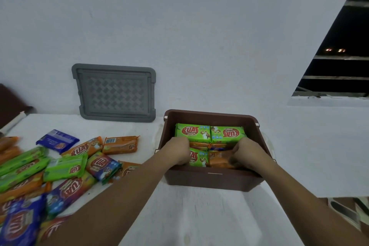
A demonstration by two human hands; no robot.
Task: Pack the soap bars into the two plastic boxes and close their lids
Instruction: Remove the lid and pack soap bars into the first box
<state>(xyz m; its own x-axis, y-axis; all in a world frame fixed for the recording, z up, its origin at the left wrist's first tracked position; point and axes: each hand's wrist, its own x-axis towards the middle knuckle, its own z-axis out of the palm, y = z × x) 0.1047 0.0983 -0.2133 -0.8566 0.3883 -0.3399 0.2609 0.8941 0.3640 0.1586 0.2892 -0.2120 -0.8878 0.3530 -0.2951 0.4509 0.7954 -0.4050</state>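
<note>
Brown plastic, the box (213, 179) stood on the white table (189, 215) with its lid off and both hands reaching inside it. The left hand (177, 151) had its fingers (184, 159) curled down over the left end of a green bar (199, 159) lying in the near row. The right hand (247, 151) had its fingers (232, 157) bent tightly round the right end of an orange bar (219, 160), which lay just beside the green one; this bar was blurred. Between the two sets of fingertips these two bars touched end to end. Just beyond the fingers, thin orange edges (199, 144) of other bars showed, and past those a far row of two green soap bars (192, 131) lay flat against the far wall of the box.

Well to the left of the left hand's fingers, a heap of loose bars (65, 168) in green, orange and blue wrappers was spread over the table, under and beside the left forearm. Beyond the heap and to the left of the box, a grey lid (114, 92) leaned upright against the pale wall (179, 26). Far to the right of the right hand's fingers, a dark window (339, 66) with bars cut into the wall.
</note>
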